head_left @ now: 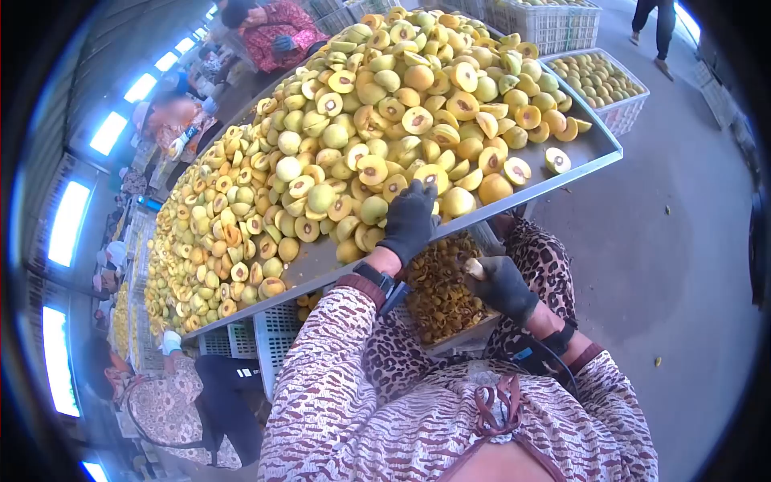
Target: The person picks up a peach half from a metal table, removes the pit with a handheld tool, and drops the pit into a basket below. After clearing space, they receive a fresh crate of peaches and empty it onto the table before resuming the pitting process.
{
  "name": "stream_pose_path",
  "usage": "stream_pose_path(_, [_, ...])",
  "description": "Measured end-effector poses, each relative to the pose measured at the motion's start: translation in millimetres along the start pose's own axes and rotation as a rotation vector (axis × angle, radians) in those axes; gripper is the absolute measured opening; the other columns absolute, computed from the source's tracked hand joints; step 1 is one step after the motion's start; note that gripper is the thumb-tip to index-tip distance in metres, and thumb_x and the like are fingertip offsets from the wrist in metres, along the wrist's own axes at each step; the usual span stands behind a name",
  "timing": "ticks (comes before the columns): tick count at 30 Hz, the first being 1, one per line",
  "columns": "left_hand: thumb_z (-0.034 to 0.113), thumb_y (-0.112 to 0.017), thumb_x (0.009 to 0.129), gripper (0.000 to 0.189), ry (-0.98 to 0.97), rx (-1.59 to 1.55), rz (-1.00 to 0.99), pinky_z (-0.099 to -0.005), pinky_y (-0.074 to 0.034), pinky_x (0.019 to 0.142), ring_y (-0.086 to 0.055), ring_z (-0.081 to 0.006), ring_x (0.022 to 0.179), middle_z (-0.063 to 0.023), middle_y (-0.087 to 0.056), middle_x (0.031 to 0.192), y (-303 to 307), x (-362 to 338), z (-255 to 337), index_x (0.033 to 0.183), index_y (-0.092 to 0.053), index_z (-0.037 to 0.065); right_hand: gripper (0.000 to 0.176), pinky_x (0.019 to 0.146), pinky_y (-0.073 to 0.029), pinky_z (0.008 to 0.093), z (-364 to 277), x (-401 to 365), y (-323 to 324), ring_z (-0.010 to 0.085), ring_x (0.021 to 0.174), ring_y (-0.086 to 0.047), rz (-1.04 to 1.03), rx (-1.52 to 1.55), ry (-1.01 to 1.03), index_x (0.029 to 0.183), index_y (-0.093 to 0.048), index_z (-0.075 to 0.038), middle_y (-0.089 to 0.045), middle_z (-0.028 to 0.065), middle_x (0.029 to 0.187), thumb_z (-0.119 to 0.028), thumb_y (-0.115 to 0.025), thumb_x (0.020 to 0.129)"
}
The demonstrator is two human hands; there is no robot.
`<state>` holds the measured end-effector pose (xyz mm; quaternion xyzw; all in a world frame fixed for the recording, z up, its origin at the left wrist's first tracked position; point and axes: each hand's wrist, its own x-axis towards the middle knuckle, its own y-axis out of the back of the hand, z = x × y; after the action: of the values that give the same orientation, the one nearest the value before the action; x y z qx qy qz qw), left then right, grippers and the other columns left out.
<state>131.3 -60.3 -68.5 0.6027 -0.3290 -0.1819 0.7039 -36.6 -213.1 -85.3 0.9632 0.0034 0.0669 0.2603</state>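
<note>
Halved yellow peaches (373, 169) lie heaped on a metal-edged table (554, 181). My left hand (411, 218), in a dark glove, reaches over the near edge with its fingers closed on a cut peach half (432, 176). My right hand (506, 287), also gloved, is held lower and to the right. Its fingers are wrapped round a small tool with a pale, rounded end (475, 268); the rest of that tool is hidden in the fist. Below both hands, between my knees, a container holds brown peach pits and scraps (442, 301).
A white crate of peaches (598, 84) stands beyond the table's right corner, near another crate (554, 28). Plastic crates (273, 341) sit under the near edge. Co-workers are along the left, one (173, 394) close by. Someone's legs (654, 32) show on the floor at upper right.
</note>
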Motion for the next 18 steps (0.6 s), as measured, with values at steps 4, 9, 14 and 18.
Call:
stream_pose_path(4, [0.033, -0.052, 0.101, 0.037, 0.472, -1.649, 0.334, -0.0345, -0.057, 0.082, -0.065, -0.0238, 0.097, -0.0113, -0.062, 0.105, 15, -38, -7, 0.119, -0.053, 0.001, 0.013, 0.058, -0.044, 0.0328, -21, 16, -14, 0.0097, 0.062, -0.051, 0.074, 0.335, 0.029, 0.077, -0.058, 0.001, -0.051, 0.0110, 0.064, -0.009, -0.065, 0.082])
stream_pose_path(9, [0.043, -0.036, 0.105, 0.049, 0.533, -2.267, 0.400, -0.0422, -0.056, 0.090, -0.064, -0.0315, 0.099, -0.0177, -0.059, 0.116, 30, -70, 45, 0.125, -0.048, 0.001, 0.015, 0.064, -0.047, 0.0465, -27, 39, -36, 0.0449, 0.077, -0.061, 0.188, 0.214, 0.048, 0.083, -0.062, 0.001, -0.061, 0.0257, 0.077, -0.014, -0.062, 0.083])
stream_pose_path(14, [0.039, -0.037, 0.105, 0.043, 0.422, -2.148, 0.444, -0.0440, -0.054, 0.091, -0.063, -0.0341, 0.101, -0.0169, -0.059, 0.116, 39, -74, 68, 0.124, -0.049, 0.003, 0.020, 0.064, -0.048, 0.0468, -48, 26, -30, 0.0457, 0.076, -0.061, 0.278, 0.210, 0.043, 0.084, -0.063, 0.001, -0.061, 0.0262, 0.078, -0.018, -0.061, 0.090])
stream_pose_path(18, [0.036, -0.037, 0.106, 0.040, 0.322, -1.479, 0.514, -0.0433, -0.055, 0.090, -0.063, -0.0321, 0.099, -0.0164, -0.060, 0.113, 43, -70, 76, 0.120, -0.051, 0.002, 0.020, 0.065, -0.049, 0.0434, -49, 26, -28, 0.0440, 0.078, -0.063, 0.278, 0.272, 0.033, 0.086, -0.064, 0.001, -0.061, 0.0265, 0.079, -0.019, -0.063, 0.090])
